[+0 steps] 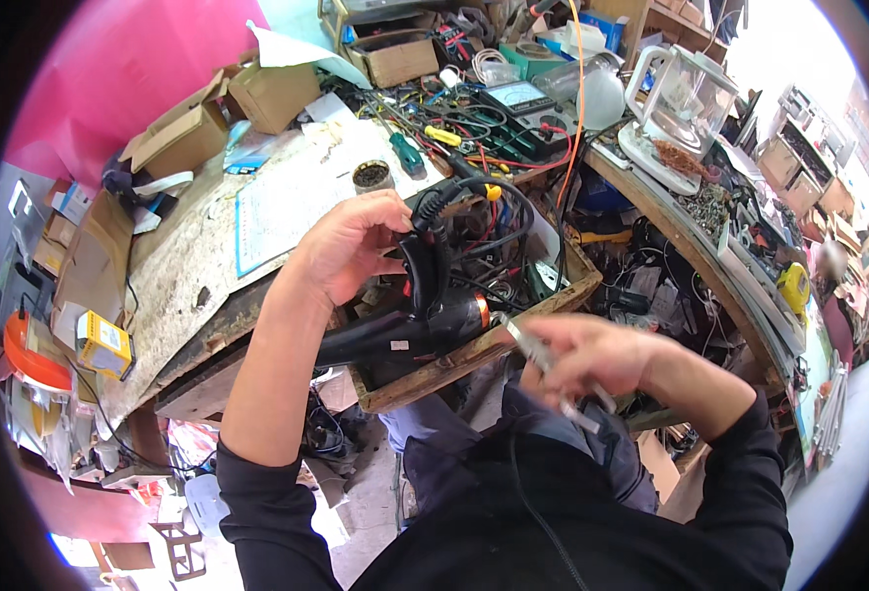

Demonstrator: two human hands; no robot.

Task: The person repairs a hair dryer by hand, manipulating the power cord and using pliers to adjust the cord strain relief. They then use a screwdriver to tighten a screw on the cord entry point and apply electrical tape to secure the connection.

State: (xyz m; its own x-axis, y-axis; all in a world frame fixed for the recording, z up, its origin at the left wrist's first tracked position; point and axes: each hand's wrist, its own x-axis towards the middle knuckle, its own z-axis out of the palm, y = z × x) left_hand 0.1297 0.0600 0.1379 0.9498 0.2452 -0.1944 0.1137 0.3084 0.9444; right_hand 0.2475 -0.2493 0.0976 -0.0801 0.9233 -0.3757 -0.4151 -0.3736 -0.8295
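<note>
A black hair dryer (380, 338) with a copper-coloured ring at one end lies across an open wooden drawer (454, 366). Its handle points up and away from me, and the thumb and fingers of my left hand (351, 251) pinch the handle's end, where the black cord (436, 205) comes out. My right hand (592, 357), blurred by motion, is closed around silver pliers (528, 345). The pliers' tip is close to the ringed end of the dryer; whether they touch cannot be made out. Both plier handles stick out below my fingers.
On the worn bench (183, 295) stand a small round tin (371, 176), a green screwdriver (406, 154) and a multimeter (516, 98). Cables and tools crowd the back. A clear jug (686, 98) stands on the right-hand bench. An orange cord (579, 108) hangs down near the drawer.
</note>
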